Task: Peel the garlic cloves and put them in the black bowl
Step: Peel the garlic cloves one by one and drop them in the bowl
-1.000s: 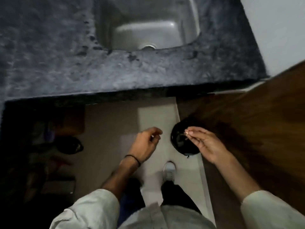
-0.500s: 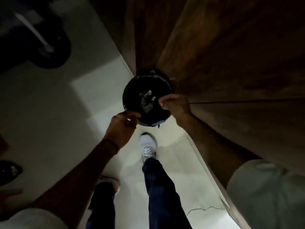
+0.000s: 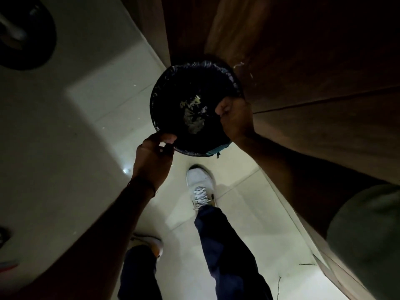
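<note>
- Black bin (image 3: 156, 92), round, lined with a crinkled black bag; a teal strip (image 3: 216, 150) shows at its near edge. It stands on the floor, against the foot of the cabinet.
- Pale scraps (image 3: 193, 118), thin and papery, lie in a small heap at the bottom of the bin.
- Left hand (image 3: 153, 156): at the near-left rim, fingers curled, thumb tip against the rim; whether it holds anything cannot be told. Dark band (image 3: 149, 186) at the wrist.
- Right hand (image 3: 236, 118): over the bin's right side, knuckles up, fingers bunched and pointing down; any contents hidden.
- Sleeve (image 3: 368, 234), pale, on the right upper arm.
- Floor (image 3: 75, 126): pale glossy tile, dimly lit.
- Cabinet (image 3: 303, 61): dark brown wood grain, on the right.
- White shoe (image 3: 200, 182) and dark trouser legs (image 3: 225, 245) just below the bin.
- Dark round object (image 3: 28, 40), top left, unclear.
</note>
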`<control>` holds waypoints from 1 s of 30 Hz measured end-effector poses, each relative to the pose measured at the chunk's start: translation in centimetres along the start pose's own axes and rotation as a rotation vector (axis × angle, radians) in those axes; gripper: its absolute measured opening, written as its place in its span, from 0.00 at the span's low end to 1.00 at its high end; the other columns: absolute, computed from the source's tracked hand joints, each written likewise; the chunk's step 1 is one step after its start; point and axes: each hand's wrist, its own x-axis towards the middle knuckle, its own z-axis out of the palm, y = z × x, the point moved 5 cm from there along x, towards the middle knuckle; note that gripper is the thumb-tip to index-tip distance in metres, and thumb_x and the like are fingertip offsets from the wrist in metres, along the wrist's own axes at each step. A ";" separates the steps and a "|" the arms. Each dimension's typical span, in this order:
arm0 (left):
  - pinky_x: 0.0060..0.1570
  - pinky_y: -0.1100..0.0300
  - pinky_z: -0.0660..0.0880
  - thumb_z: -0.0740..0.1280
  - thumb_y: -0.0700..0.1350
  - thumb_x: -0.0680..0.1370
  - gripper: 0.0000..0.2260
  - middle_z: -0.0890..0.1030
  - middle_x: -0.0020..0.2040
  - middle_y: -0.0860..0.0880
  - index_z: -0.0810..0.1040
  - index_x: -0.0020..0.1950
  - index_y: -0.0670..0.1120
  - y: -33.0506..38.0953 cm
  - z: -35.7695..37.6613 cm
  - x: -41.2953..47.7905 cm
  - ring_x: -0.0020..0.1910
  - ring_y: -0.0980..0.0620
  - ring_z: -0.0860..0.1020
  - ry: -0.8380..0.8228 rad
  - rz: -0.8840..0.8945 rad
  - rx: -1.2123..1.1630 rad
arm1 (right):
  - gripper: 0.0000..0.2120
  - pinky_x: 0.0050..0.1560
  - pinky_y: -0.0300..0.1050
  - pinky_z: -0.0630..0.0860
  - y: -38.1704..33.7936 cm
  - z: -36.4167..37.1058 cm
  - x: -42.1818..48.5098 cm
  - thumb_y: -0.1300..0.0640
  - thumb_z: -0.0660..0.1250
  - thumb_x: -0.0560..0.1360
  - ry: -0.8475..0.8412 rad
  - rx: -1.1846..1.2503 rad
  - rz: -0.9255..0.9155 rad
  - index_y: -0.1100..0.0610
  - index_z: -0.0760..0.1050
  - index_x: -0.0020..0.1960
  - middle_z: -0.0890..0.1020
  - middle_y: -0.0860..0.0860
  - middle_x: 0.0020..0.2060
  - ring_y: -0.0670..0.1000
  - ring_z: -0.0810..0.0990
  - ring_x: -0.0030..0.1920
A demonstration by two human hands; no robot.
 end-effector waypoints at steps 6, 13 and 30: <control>0.49 0.57 0.77 0.63 0.35 0.80 0.13 0.83 0.53 0.54 0.82 0.55 0.50 -0.2 -0.2 -1.0 0.49 0.47 0.82 0.002 -0.012 -0.047 | 0.11 0.50 0.60 0.81 0.7 0.0 -0.1 0.53 0.65 0.75 -0.062 -0.015 0.111 0.60 0.79 0.46 0.84 0.62 0.43 0.64 0.82 0.44; 0.52 0.63 0.75 0.63 0.33 0.79 0.13 0.83 0.55 0.53 0.81 0.56 0.47 1.3 -2.9 -3.6 0.49 0.49 0.82 0.054 -0.001 -0.151 | 0.10 0.56 0.53 0.80 -3.5 -0.6 -3.5 0.71 0.66 0.70 -0.013 0.043 -0.020 0.59 0.79 0.45 0.84 0.59 0.45 0.57 0.82 0.46; 0.54 0.67 0.72 0.62 0.33 0.77 0.15 0.83 0.56 0.49 0.82 0.58 0.44 1.8 -30.4 -36.6 0.54 0.51 0.80 0.347 0.030 -0.080 | 0.21 0.49 0.35 0.76 -38.1 -1.9 -37.4 0.77 0.62 0.71 -0.522 0.170 -0.519 0.52 0.80 0.47 0.83 0.53 0.48 0.42 0.79 0.43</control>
